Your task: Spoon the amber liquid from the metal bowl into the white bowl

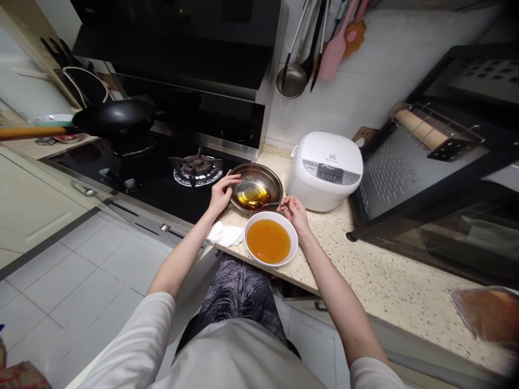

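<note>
A stainless steel bowl (276, 181) stands on the counter with a pool of yellow oil-like liquid (248, 193) in its bottom. My left hand (222, 192) grips its left rim, fingers reaching over the edge. A metal spoon (265, 205) is pinched by its handle in my right hand (294, 212), at the bowl's right side. Its head dips into the yellow liquid. Directly in front, nearer to me, sits a white bowl (294, 247) holding an orange-brown liquid (268, 241). A crumpled white paper towel (226, 234) lies to the left of that bowl.
Behind my right hand stands a white rice cooker (326, 170). A gas burner (197, 168) is left of the steel bowl, and a black wok (117, 119) rests on the far burner. Utensils, including a skimmer (292, 81), hang on the wall. A dark rack (399, 167) stands right.
</note>
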`<act>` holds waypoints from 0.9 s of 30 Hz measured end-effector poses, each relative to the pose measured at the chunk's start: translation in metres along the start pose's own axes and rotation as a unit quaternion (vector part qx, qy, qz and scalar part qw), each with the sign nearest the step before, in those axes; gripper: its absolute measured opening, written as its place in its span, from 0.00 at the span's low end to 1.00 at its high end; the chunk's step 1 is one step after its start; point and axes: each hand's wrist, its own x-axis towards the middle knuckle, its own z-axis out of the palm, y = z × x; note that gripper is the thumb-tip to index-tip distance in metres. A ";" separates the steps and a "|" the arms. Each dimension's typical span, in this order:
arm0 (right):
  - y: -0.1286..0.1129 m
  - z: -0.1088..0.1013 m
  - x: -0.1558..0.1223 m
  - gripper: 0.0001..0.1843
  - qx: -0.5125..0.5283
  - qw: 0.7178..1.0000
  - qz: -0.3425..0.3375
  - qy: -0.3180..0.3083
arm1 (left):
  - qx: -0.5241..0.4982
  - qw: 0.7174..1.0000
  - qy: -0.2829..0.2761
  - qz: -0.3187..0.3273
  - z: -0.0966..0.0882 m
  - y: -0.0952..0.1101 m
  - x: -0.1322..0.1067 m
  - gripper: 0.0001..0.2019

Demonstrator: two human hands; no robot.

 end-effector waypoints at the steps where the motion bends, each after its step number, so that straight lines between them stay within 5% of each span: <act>1: -0.001 0.000 0.000 0.21 0.003 1.000 -0.001 -0.001 | 0.000 1.000 0.000 0.000 0.000 0.000 0.000 0.16; 27: -0.024 -0.002 -0.004 0.18 0.056 0.998 -0.040 0.013 | -0.002 1.000 -0.007 0.000 -0.002 0.003 0.000 0.14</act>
